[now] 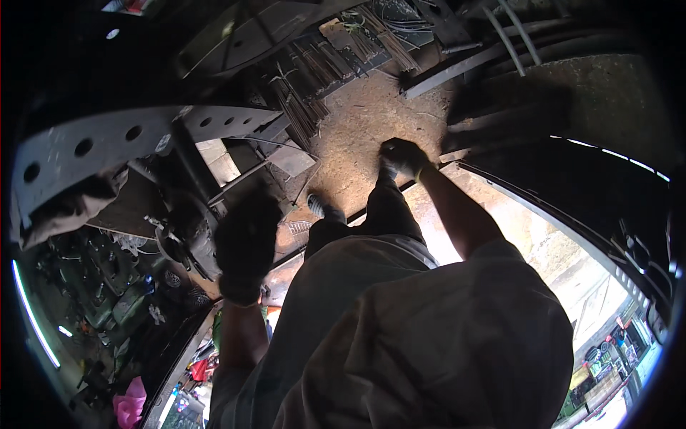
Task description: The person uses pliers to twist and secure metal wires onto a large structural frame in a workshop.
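My right hand (404, 157), in a dark glove, is held out above the brown floor beside my right leg. Its fingers are curled in, and whatever they may hold is hidden. Over on the left, my left hand (246, 239) also wears a dark glove and is in deep shadow. Its fingers cannot be made out against the dark machinery around it. Close to this hand are a dark post (194, 161) and a thin metal rod (239, 184). Below, my shoe (326, 207) rests on the floor.
A metal beam with round holes (107, 139) spans the left side. Bundles of thin rods (296, 107) lie on the floor ahead. A metal bar (443, 76) and a rusty curved plate (593, 93) stand at the far right. A pink cloth (129, 404) sits low on the left.
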The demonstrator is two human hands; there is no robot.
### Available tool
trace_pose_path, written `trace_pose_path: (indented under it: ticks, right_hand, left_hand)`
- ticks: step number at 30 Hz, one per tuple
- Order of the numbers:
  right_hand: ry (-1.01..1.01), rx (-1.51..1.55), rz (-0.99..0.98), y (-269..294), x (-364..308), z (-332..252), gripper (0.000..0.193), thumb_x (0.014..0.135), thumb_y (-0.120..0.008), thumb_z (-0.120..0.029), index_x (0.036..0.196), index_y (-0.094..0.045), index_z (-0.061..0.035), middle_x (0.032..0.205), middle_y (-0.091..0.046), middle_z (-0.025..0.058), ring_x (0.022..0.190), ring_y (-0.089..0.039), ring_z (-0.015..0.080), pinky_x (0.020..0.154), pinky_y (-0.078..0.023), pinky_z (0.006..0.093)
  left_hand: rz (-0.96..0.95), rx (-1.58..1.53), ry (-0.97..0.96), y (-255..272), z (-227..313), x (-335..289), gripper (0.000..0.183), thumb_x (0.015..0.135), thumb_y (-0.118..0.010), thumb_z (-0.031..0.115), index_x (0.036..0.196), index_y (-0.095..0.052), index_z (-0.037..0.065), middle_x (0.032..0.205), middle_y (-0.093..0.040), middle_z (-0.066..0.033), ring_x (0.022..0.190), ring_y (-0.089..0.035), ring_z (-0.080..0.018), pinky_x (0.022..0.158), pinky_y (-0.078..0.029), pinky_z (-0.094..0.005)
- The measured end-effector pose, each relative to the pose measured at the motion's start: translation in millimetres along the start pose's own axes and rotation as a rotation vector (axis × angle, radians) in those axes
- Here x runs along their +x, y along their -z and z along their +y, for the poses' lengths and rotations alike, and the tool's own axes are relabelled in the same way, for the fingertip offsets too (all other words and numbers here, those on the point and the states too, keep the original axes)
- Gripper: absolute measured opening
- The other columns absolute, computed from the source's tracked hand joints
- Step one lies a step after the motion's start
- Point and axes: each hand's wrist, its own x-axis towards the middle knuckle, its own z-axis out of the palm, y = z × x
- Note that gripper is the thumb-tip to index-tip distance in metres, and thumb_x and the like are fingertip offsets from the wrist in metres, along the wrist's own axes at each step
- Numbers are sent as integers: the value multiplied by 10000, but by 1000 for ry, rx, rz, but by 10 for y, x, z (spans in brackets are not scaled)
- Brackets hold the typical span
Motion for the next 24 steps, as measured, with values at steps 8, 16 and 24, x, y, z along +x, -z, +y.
trace_pose_path:
  ticks: [8,16,24]
  right_hand:
    - [-519,-449,-145,-32,449,2273,439,897,-510,-456,1079,-726,-121,1185,-671,171,1129,-629,334,973,-475,447]
    - [-500,-45,-21,21,1302,1643,410,884,-549,-434,1054,-718,-101,1084,-698,161,1032,-651,330,898,-492,437]
    - [-274,-173,360,740,3053,415,430,900,-527,-448,1203,-642,-166,1227,-653,128,1138,-614,339,953,-476,467]
  left_hand:
    - [552,580,-563,110,414,2509,428,867,-741,277,1227,-648,65,1193,-671,-88,1113,-623,-279,1003,-467,-382]
    - [270,31,-221,-258,374,2650,377,916,-660,156,1281,-626,69,1222,-659,-89,1068,-640,-196,894,-526,-306]
    - [224,745,-391,-205,284,2733,464,882,-639,31,1341,-568,33,1275,-633,-115,1113,-632,-183,845,-546,-269]
